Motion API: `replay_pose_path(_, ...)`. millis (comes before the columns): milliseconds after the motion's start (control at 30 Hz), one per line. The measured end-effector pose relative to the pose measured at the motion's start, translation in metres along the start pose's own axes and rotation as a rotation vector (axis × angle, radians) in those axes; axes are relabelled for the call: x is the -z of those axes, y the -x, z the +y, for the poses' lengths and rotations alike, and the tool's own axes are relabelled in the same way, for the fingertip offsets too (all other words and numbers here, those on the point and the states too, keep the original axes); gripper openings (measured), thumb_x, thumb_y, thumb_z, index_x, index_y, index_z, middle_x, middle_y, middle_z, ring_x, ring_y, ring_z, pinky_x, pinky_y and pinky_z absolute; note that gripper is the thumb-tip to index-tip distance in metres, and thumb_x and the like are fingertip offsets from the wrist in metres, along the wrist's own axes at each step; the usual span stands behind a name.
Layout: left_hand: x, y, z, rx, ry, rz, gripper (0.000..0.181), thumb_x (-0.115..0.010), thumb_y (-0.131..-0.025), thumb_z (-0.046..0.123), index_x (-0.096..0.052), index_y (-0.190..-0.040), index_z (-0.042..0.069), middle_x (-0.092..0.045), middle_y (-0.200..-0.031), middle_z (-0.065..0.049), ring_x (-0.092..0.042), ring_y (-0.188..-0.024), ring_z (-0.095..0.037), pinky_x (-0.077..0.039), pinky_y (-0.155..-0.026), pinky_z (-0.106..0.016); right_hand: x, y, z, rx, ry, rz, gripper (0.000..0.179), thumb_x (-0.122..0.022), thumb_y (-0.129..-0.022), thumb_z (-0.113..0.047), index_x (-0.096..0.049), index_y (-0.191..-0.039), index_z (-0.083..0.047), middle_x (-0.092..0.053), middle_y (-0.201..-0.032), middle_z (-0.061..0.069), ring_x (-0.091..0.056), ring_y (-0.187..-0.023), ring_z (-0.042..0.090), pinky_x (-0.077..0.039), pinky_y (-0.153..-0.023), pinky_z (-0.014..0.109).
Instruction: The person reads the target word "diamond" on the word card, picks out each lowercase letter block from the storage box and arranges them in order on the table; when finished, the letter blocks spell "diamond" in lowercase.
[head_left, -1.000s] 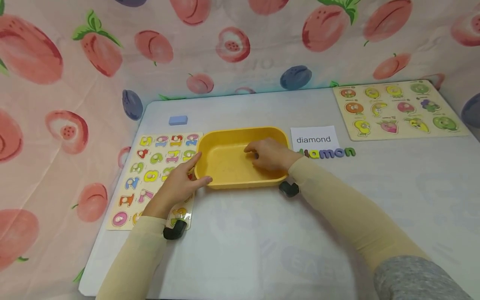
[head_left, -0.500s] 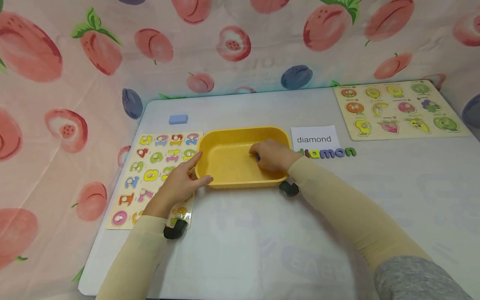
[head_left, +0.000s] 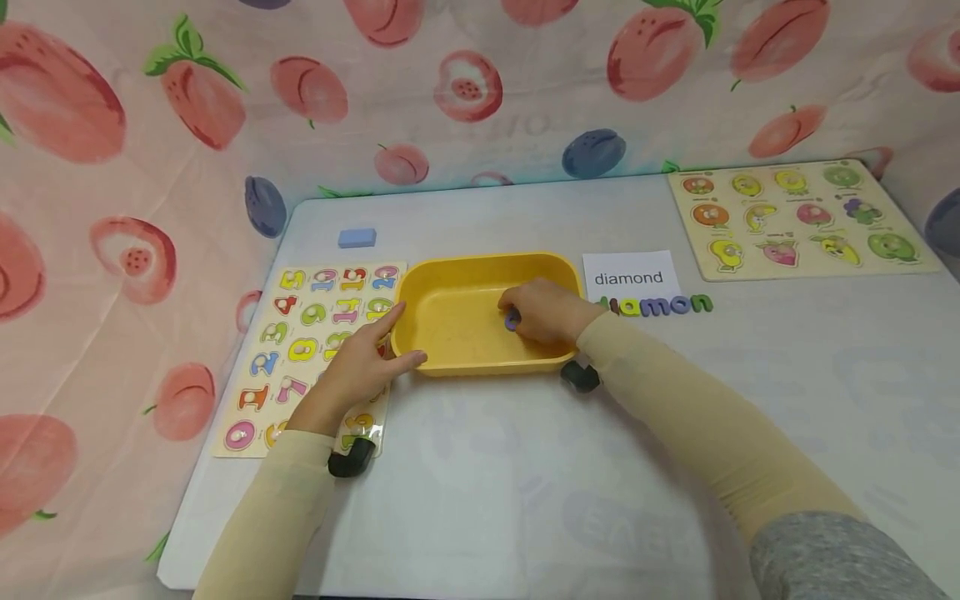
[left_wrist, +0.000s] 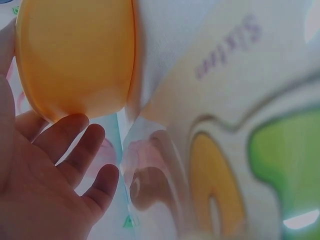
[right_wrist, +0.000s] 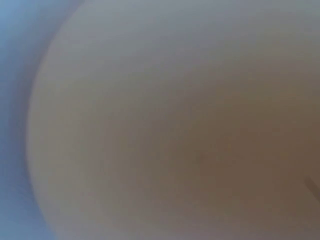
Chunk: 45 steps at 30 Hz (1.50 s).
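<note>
A yellow plastic tray (head_left: 459,325) stands mid-table. My left hand (head_left: 356,367) grips its left end, thumb over the near rim and index finger at the side rim. In the left wrist view, some fingers (left_wrist: 100,185) of that hand hang away from the tray's outer wall. Inside the tray, towards its right end, my right hand (head_left: 543,310) pinches a small purple letter (head_left: 512,320), mostly hidden by the fingers. Right of the tray, coloured letters (head_left: 654,307) lie in a row reading "diamon", below a white card (head_left: 630,277) printed "diamond". The right wrist view is too blurred to read.
A number puzzle board (head_left: 258,375) lies partly under the left hand, at the tray's left. A fruit puzzle board (head_left: 798,221) lies at the far right. A blue block (head_left: 357,238) sits behind the number board. Fruit-patterned cloth (head_left: 480,150) hangs behind the table.
My right hand has drawn slightly right within the tray, its fingers now closer together, and the purple letter shows at its fingertips. My left hand stays at the tray's end.
</note>
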<state>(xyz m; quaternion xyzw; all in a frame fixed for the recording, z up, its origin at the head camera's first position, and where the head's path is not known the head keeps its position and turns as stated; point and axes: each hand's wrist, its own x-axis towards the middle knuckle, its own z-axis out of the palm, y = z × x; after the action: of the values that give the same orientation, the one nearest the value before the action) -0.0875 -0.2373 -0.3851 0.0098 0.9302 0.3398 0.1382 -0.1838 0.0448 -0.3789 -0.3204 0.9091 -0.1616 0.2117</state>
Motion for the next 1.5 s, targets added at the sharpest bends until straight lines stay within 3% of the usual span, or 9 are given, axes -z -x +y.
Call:
replay_pose_path(200,0.000,0.001,0.002,-0.008,0.008,-0.001,0.092,-0.073,-0.087,0.052,-0.025,-0.161,0.025,-0.033,-0.158,-0.017,-0.033,-0.143,-0.036,-0.029,-0.115,-0.055,-0.002,0.000,0.000,0.041,-0.003,0.048,0.026,-0.063,-0.099,-0.014,-0.067,-0.122,-0.001,-0.066,-0.107,0.010,-0.056,-0.095,0.027,-0.048,-0.096,0.036)
replay_pose_path(400,0.000,0.001,0.003,-0.003,0.008,0.000,0.091,-0.073,-0.088,0.052,-0.025,-0.161,0.026,-0.032,-0.159,-0.016,-0.031,-0.144,-0.035,-0.028,-0.115,-0.055,-0.001,0.002,0.000,0.051,-0.037,0.076,0.036,-0.061,-0.100,-0.016,-0.063,-0.131,0.001,-0.065,-0.127,0.014,-0.060,-0.111,0.027,-0.042,-0.108,0.040)
replay_pose_path(633,0.000,0.002,0.004,0.010,-0.010,-0.001,0.090,-0.071,-0.089,0.052,-0.024,-0.161,0.027,-0.031,-0.160,-0.017,-0.030,-0.145,-0.037,-0.028,-0.114,-0.057,0.014,0.011,-0.006,-0.018,-0.062,0.044,0.040,-0.062,-0.097,-0.018,-0.062,-0.136,-0.005,-0.064,-0.130,0.009,-0.056,-0.112,0.025,-0.040,-0.110,0.040)
replay_pose_path(833,-0.001,0.002,0.002,0.034,0.011,-0.014,0.090,-0.071,-0.088,0.054,-0.023,-0.161,0.030,-0.028,-0.161,-0.014,-0.027,-0.146,-0.035,-0.026,-0.115,-0.057,0.028,0.034,-0.005,0.003,-0.082,0.120,0.039,-0.062,-0.096,-0.015,-0.062,-0.134,-0.003,-0.063,-0.131,0.010,-0.053,-0.125,0.028,-0.036,-0.113,0.043)
replay_pose_path(1067,0.001,0.003,0.003,0.036,0.017,-0.031,0.092,-0.069,-0.088,0.058,-0.020,-0.161,0.033,-0.028,-0.162,-0.013,-0.032,-0.143,-0.035,-0.028,-0.114,-0.057,0.041,0.070,0.017,0.023,-0.084,0.230,0.042,-0.071,-0.092,-0.012,-0.061,-0.130,0.002,-0.065,-0.121,0.012,-0.059,-0.116,0.030,-0.045,-0.106,0.045)
replay_pose_path(1233,0.002,0.004,0.003,0.038,-0.008,-0.045,0.094,-0.067,-0.087,0.063,-0.017,-0.161,0.034,-0.031,-0.159,-0.017,-0.044,-0.131,-0.036,-0.037,-0.109,-0.056,0.044,0.093,0.034,-0.005,-0.095,0.277,0.042,-0.073,-0.091,-0.011,-0.061,-0.129,0.003,-0.066,-0.121,0.014,-0.059,-0.115,0.032,-0.047,-0.103,0.048)
replay_pose_path(1500,0.000,0.003,0.001,0.028,-0.001,-0.041,0.094,-0.067,-0.086,0.064,-0.017,-0.161,0.035,-0.034,-0.158,-0.018,-0.042,-0.136,-0.039,-0.036,-0.109,-0.057,0.037,0.121,0.058,-0.097,-0.134,0.292,0.042,-0.070,-0.093,-0.011,-0.060,-0.132,0.000,-0.065,-0.124,0.015,-0.057,-0.118,0.034,-0.048,-0.100,0.052)
